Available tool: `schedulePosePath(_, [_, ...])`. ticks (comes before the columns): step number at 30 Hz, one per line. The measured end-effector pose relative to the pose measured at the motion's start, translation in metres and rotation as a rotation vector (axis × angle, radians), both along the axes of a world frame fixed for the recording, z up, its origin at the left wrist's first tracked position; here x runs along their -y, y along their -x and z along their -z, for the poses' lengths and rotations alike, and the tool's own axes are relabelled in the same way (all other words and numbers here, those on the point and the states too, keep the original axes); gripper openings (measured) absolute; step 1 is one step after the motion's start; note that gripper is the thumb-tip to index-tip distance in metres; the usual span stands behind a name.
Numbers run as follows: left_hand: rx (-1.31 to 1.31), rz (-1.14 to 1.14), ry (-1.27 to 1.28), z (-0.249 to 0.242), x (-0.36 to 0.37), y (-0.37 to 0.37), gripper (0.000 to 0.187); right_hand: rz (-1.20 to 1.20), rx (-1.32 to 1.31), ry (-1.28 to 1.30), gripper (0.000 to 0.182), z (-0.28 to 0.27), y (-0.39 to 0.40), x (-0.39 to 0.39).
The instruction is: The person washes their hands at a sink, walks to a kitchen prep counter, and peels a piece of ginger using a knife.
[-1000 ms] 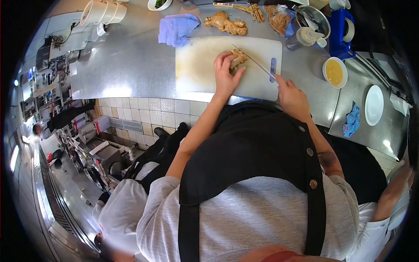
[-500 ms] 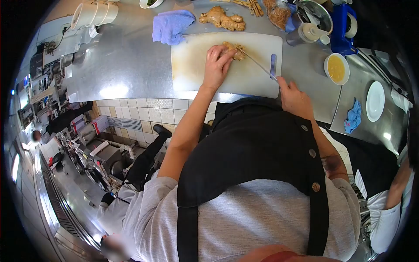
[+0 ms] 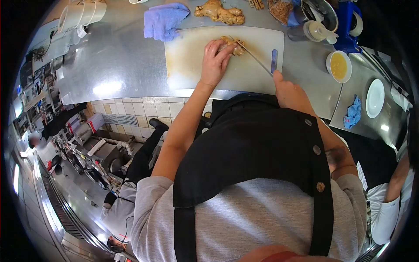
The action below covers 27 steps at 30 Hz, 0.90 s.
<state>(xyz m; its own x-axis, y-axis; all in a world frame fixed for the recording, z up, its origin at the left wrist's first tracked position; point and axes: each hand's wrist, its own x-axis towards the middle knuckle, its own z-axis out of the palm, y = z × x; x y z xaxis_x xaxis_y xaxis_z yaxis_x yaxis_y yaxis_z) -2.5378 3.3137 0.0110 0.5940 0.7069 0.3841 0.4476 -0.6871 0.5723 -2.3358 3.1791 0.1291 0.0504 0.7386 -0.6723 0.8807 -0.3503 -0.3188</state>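
Observation:
My left hand (image 3: 214, 61) presses down on a knobby piece of ginger (image 3: 235, 46) on the white cutting board (image 3: 192, 56). My right hand (image 3: 289, 91) grips the handle of a long knife (image 3: 252, 56), and the blade slants up to the ginger beside my left fingers. A second, larger piece of ginger (image 3: 218, 13) lies on the steel counter just beyond the board.
A blue cloth (image 3: 163, 19) lies at the board's far left corner. A bowl of yellow liquid (image 3: 339, 66), a squeeze bottle (image 3: 316, 30), a white plate (image 3: 374, 98) and a blue rag (image 3: 352, 112) sit to the right. Stacked white cups (image 3: 80, 13) stand far left. Another person's arm (image 3: 393, 192) shows at right.
My view has shifted, so the board sits higher in the frame. My left hand stays on the ginger and the knife blade remains against it.

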Motion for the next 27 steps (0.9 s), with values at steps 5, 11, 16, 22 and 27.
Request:
schedulePosePath(5, [0.025, 0.003, 0.003, 0.003, -0.002, 0.000, 0.041, 0.003, -0.118, -0.031, 0.015, 0.019, -0.005, -0.011])
schedulePosePath(11, [0.034, -0.003, 0.023, -0.002, -0.001, -0.003, 0.043, 0.167, -0.269, 0.008, 0.015, 0.026, 0.001, -0.025])
schedulePosePath(16, [0.035, -0.010, 0.036, 0.001, 0.001, -0.001, 0.040, 0.066, -0.186, -0.181, 0.016, 0.057, 0.010, -0.031])
schedulePosePath(22, [-0.005, 0.034, -0.069, -0.001, 0.001, 0.004, 0.031, -0.007, -0.061, -0.305, 0.017, 0.067, -0.014, -0.018])
schedulePosePath(27, [-0.015, -0.005, 0.014, -0.006, 0.015, 0.006, 0.034, 0.045, 0.002, -0.356, 0.021, 0.055, -0.013, 0.003])
